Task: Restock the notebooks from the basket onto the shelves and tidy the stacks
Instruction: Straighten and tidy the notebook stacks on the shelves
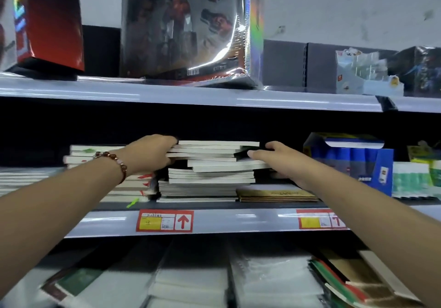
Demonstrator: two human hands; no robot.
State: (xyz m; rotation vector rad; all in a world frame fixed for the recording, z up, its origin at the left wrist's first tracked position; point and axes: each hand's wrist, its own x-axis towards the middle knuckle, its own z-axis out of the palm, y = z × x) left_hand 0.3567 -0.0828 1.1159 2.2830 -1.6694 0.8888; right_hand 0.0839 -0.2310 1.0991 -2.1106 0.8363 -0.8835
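Observation:
A tall, uneven stack of white-edged notebooks (210, 164) stands on the middle shelf (214, 222). My left hand (150, 152), with a bead bracelet on its wrist, grips the upper notebooks at the stack's left side. My right hand (279, 159) presses against the stack's right side, fingers laid along the notebook edges and thumb up near the top. The upper notebooks are skewed against the lower ones. A lower stack of notebooks (105, 155) lies to the left, partly behind my left arm. The basket is not in view.
Flat brown notebooks (276, 194) lie right of the stack's foot. A blue carton (353, 162) and green packets (412, 176) stand further right. Boxed toys (191, 28) fill the top shelf. The bottom shelf holds white notebooks (191, 281) in rows. Red price tags (164, 220) mark the shelf edge.

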